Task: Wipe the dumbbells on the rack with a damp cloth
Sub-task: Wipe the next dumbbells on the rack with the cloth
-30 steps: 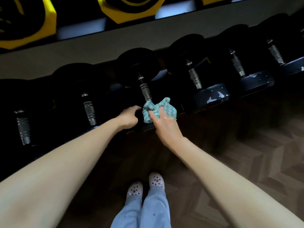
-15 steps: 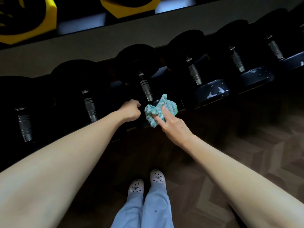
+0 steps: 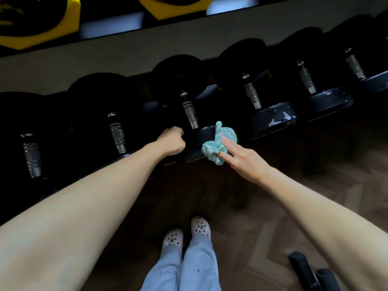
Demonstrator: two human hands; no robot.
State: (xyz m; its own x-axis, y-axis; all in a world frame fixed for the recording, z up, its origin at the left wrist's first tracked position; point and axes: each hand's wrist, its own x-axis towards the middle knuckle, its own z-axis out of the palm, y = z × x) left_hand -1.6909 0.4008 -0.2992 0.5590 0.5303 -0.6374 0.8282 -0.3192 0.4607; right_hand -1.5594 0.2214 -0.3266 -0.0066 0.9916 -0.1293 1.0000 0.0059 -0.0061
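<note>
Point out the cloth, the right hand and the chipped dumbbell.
cloth [image 3: 213, 147], head view, middle of the teal bundle
right hand [image 3: 245, 158], head view, back of the hand
chipped dumbbell [image 3: 273, 119], head view, its near weight's face

A bunched teal-and-white fluffy cloth [image 3: 219, 141] lies under the right hand's [image 3: 241, 158] fingers, held against the near head of a black dumbbell [image 3: 190, 114]. That dumbbell has a ribbed metal handle and sits between the two hands, its near head just beside the curled left hand [image 3: 172, 141]. More black dumbbells stand in a row on the dark rack [image 3: 193, 159]. Right of the right hand, the next dumbbell [image 3: 273, 118] has white scuffs on its near head.
</note>
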